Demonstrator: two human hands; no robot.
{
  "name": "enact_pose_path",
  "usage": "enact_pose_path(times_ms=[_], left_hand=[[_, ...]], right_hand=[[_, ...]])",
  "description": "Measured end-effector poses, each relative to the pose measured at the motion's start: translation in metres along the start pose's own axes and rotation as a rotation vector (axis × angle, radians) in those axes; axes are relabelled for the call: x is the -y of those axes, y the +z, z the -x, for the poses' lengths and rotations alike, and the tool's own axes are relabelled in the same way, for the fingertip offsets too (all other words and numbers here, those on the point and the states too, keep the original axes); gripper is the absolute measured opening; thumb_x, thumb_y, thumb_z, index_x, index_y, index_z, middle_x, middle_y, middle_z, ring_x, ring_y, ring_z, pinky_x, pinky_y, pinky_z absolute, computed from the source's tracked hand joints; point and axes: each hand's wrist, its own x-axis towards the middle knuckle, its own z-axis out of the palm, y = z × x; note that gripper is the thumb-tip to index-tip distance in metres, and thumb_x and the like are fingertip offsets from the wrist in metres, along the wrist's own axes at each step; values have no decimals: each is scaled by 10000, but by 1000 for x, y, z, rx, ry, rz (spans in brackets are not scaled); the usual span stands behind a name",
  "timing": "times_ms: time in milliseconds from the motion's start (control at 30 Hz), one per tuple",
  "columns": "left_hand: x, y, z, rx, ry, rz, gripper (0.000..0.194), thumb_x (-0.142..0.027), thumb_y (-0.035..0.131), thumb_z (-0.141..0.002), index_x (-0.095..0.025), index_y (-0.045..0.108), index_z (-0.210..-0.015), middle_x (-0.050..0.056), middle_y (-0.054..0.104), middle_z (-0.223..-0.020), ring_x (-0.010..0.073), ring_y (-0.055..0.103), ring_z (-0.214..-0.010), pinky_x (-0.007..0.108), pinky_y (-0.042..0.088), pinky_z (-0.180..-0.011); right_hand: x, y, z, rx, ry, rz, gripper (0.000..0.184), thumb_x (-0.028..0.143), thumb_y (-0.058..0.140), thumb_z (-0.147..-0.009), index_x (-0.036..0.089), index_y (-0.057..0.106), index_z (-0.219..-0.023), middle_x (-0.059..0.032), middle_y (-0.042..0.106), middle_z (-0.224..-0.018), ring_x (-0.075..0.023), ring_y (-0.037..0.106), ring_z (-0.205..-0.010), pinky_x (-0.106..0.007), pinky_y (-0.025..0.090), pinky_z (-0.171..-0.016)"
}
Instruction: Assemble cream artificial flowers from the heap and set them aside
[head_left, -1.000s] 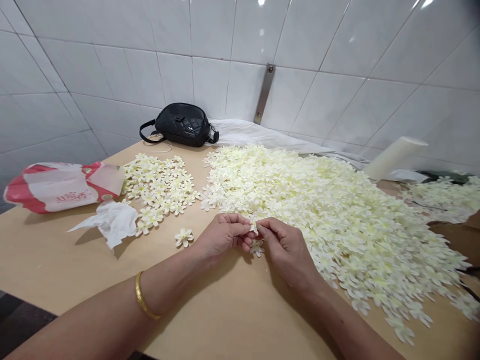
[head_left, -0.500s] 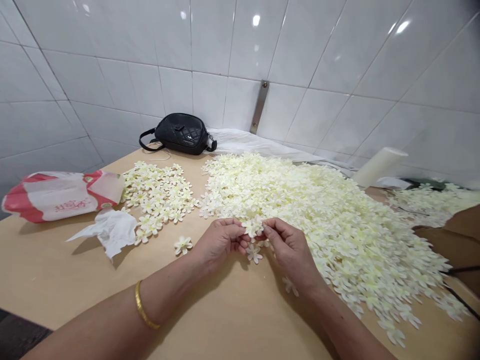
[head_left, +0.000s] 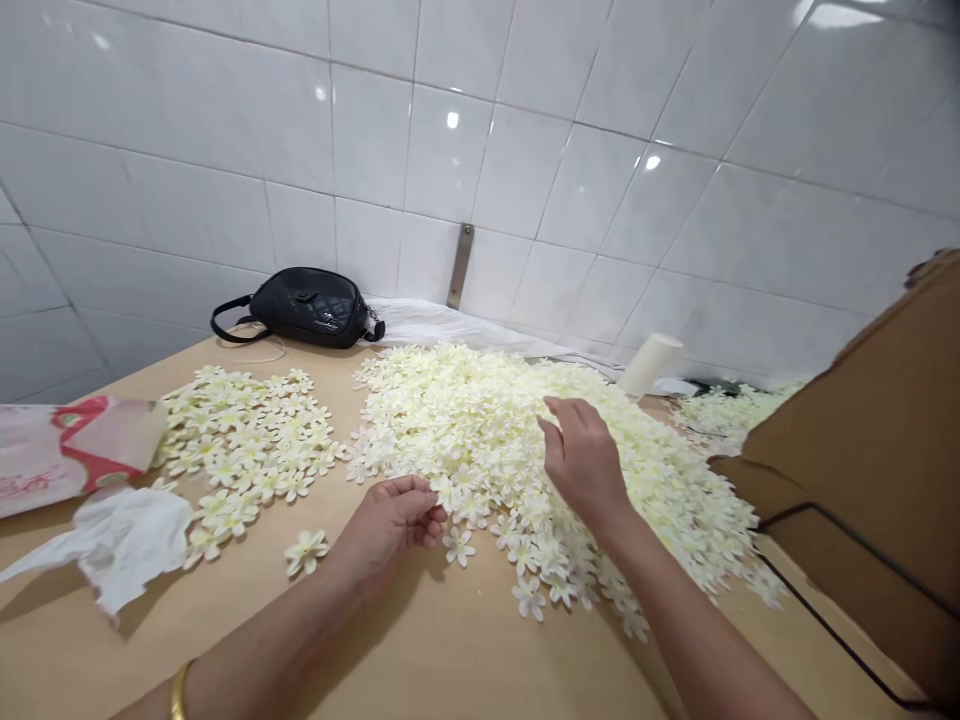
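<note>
A big heap of cream-white fabric flowers (head_left: 525,440) covers the middle of the tan table (head_left: 450,650). My right hand (head_left: 581,460) reaches into the heap, fingers bent down among the petals. My left hand (head_left: 394,520) rests at the heap's near edge, fingers curled in a pinch on a white flower. A single flower (head_left: 457,545) lies just right of that hand, and another loose flower (head_left: 306,551) lies to its left. A smaller flat spread of flowers (head_left: 247,445) lies further left.
A black quilted bag (head_left: 307,307) sits by the tiled wall. A red-and-white plastic bag (head_left: 71,450) and crumpled white tissue (head_left: 120,540) lie at the left. A white roll (head_left: 651,364) stands behind the heap. A brown cardboard box (head_left: 877,480) fills the right.
My hands have parted: the right one left the flower both were holding and moved up into the heap. The view has swung right, bringing the cardboard box in.
</note>
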Motion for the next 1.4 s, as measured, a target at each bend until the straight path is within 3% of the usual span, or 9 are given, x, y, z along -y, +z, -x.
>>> enact_pose_path(times_ms=[133,267,367,533,867,1033,1300,1400], left_hand=[[-1,2,4,-3,22,6,120,-117,583,-629,-129,478,-573,18,556,-496,71,489,-426,175,380,-434],[5,0,2,53,22,50,96,-103,586,-627,-123,500,-591,18,553,-499,69,489,-427,176,386,-444],[8,-3,0,96,28,44,74,-107,593,-638,-114,526,-609,19,554,-511,69,495,-436,181,399,-458],[7,-4,2,116,25,20,76,-144,603,-658,-102,555,-616,24,561,-522,61,494,-433,178,409,-473],[7,-3,3,142,-24,82,86,-171,618,-670,-97,582,-646,29,570,-561,63,503,-460,186,411,-495],[4,-3,5,192,-12,9,109,-189,647,-639,-94,609,-677,46,595,-608,84,524,-507,215,427,-539],[9,-1,2,104,0,-98,116,-179,663,-597,-110,572,-614,33,587,-543,83,509,-456,213,411,-483],[8,-1,2,93,3,-93,112,-176,658,-596,-111,570,-619,36,593,-549,77,505,-446,204,405,-467]], right_hand=[[56,1,38,73,-73,-337,184,153,394,-827,163,564,-894,-79,575,-834,-184,535,-804,-312,441,-718],[82,4,60,223,-53,-545,190,144,393,-830,174,575,-877,-66,575,-824,-167,542,-783,-284,443,-701],[82,11,64,262,-84,-539,213,136,383,-829,167,575,-915,-78,576,-830,-173,540,-785,-299,444,-706],[77,16,64,221,-87,-531,185,131,401,-823,172,564,-899,-59,596,-795,-156,555,-732,-271,446,-655],[77,14,63,254,-5,-551,167,140,418,-819,172,579,-794,-40,593,-738,-142,545,-675,-248,424,-618],[74,10,62,312,51,-582,192,141,409,-821,183,596,-813,-25,595,-716,-136,541,-650,-240,411,-596],[72,13,65,414,55,-533,228,138,370,-815,170,586,-749,-32,568,-667,-137,501,-603,-244,371,-563],[73,13,64,436,120,-573,229,157,369,-823,173,576,-726,-28,570,-651,-134,496,-589,-242,368,-562]])
